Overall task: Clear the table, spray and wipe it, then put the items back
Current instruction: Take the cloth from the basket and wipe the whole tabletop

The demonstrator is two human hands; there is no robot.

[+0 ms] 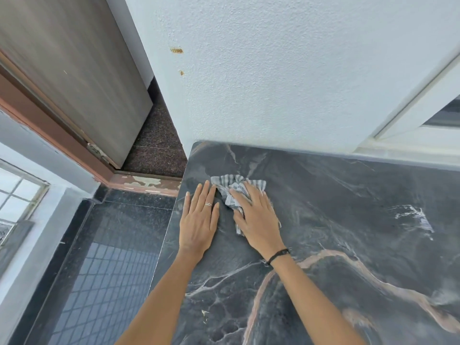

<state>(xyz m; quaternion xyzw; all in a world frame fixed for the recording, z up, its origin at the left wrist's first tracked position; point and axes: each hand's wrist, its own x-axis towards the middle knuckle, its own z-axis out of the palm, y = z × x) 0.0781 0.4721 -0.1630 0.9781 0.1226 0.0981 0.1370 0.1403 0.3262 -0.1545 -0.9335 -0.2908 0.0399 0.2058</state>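
A dark marble-patterned table [348, 232] fills the lower right of the head view, its far edge against a white wall. Near its far left corner lies a crumpled grey-and-white striped cloth [230, 186]. My right hand [256, 217] presses flat on top of the cloth, fingers spread, with part of the cloth hidden under the palm. My left hand [199, 220] lies flat on the bare tabletop just left of the cloth, fingers apart, a ring on one finger, its fingertips touching the cloth's edge.
The table's left edge [169, 232] drops to a dark glossy floor [104, 270]. A grey door [74, 78] with a brown frame stands at the upper left. A white window frame [423, 115] sits on the wall at the right. A wet smear [413, 215] shows on the table's right side.
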